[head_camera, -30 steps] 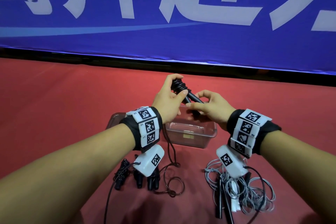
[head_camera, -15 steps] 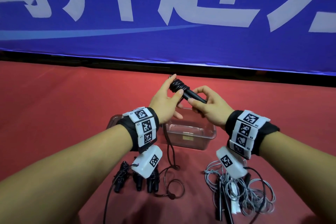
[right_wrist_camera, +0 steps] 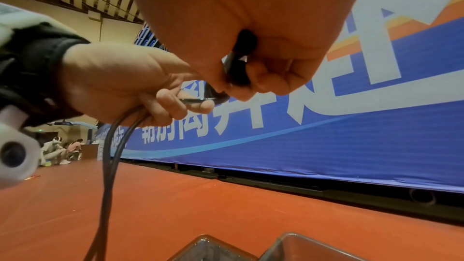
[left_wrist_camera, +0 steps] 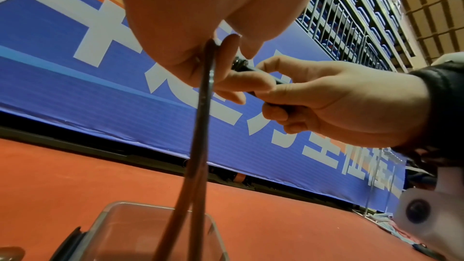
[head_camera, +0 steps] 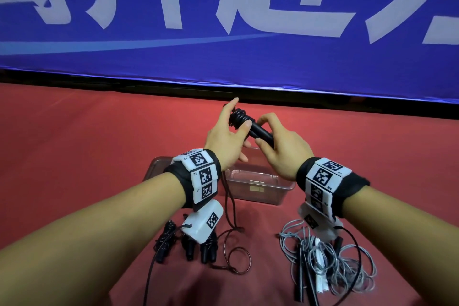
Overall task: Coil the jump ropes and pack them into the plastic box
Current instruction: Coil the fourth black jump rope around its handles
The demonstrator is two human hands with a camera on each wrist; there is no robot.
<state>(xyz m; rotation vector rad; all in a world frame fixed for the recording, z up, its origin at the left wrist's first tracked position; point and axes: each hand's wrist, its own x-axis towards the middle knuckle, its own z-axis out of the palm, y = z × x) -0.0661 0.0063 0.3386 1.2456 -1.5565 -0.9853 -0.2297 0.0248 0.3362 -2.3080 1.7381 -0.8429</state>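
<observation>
Above the clear plastic box (head_camera: 258,191), my right hand (head_camera: 259,130) grips the black jump rope handles (head_camera: 267,137). Several turns of black cord (head_camera: 239,117) are wound round their far end. My left hand (head_camera: 232,129) holds the cord against that winding with its thumb, index finger pointing up. In the left wrist view the cord (left_wrist_camera: 203,106) runs out of my left fingers down toward the box (left_wrist_camera: 155,231). The right wrist view shows the handles (right_wrist_camera: 241,70) in my right fist and two strands (right_wrist_camera: 110,146) hanging from the left hand (right_wrist_camera: 120,82).
The loose black cord tail (head_camera: 236,258) loops on the red floor. Wound black ropes (head_camera: 188,246) lie near left; a tangled grey rope pile (head_camera: 330,263) lies near right. A clear lid (head_camera: 155,169) sits left of the box. A blue banner (head_camera: 223,57) walls the far side.
My left hand has carried the cord round the handle end, and its index finger has straightened upward. Both hands sit slightly higher. The right hand keeps its grip.
</observation>
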